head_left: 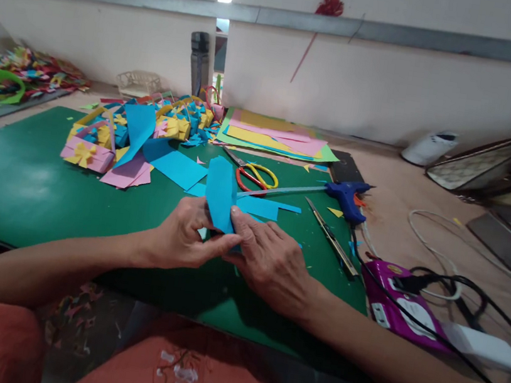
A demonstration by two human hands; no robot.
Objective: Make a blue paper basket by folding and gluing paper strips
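So both hands are on one folded blue paper piece, held up over the middle of the green mat, close to its front edge. The left hand has its fingers curled around the left side and lower end, thumb stretched across the bottom. The right hand pinches the right edge, with its fingers close together. Can't really tell how the underside is folded, since the hands cover most of it.

Just behind it there are red-and-yellow-handled scissors lying slightly open, plus some flat blue strips. A blue glue gun sits off to the right, with a long clear glue stick poking out the back toward the paper. A utility knife lies near the mat's right edge, beside a purple power strip.

Over on the left, a pink paper basket with a yellow flower stands among loose sheets, and more little baskets are bunched behind.
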